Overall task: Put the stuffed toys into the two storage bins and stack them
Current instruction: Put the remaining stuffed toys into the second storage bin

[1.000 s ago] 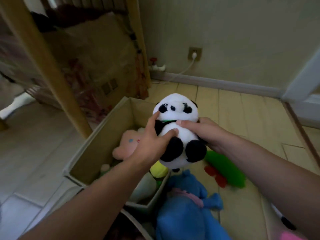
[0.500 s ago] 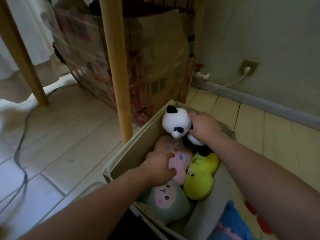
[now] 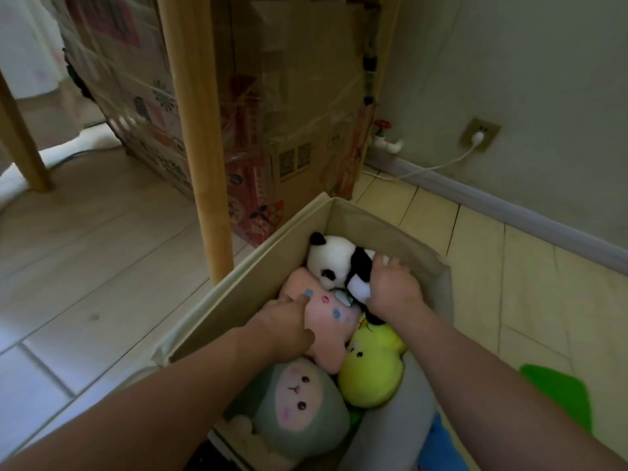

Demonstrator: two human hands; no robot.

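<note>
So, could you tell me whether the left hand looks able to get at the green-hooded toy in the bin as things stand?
Probably yes. The green-hooded toy lies uncovered at the bin's near end, just below the left hand, which rests on the pink toy beside it. Nothing lies between them.

Head-worn view, single camera.
Looking forward and steeply down, close over storage bin (image 3: 238, 294) beside wooden leg (image 3: 200, 137).
</note>
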